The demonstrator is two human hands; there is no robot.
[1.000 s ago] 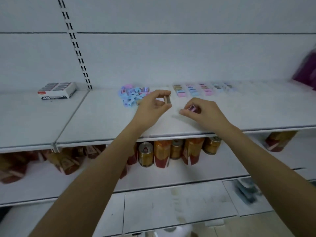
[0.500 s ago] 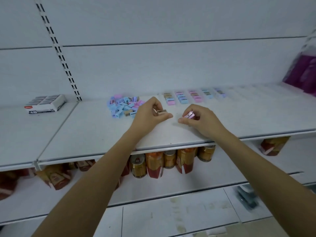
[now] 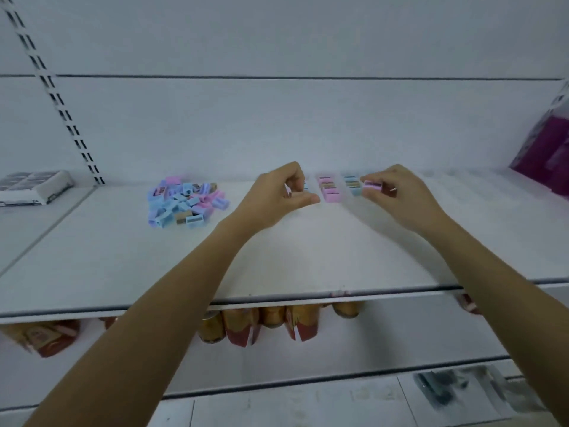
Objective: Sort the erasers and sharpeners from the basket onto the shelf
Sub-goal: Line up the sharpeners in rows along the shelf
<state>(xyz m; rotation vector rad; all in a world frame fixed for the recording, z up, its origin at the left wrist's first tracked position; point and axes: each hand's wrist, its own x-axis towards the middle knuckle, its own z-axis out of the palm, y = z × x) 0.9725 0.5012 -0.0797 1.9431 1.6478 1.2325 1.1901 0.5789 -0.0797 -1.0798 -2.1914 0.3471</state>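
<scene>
right hand (image 3: 397, 195) pinched a pink sharpener (image 3: 373, 185) between thumb and fingertips, low over the smooth white shelf (image 3: 323, 257), beside the lined-up sharpener rows (image 3: 330, 188). the small boxy plastic block lay with its long axis left to right, a dark strip on its upper face. left hand (image 3: 274, 197) curled round a small pale piece (image 3: 288, 190), mostly hidden, just left of the rows. a loose heap of blue and pink sharpeners (image 3: 184, 203) sat further left, and a flat carton (image 3: 34, 186) at the far left.
</scene>
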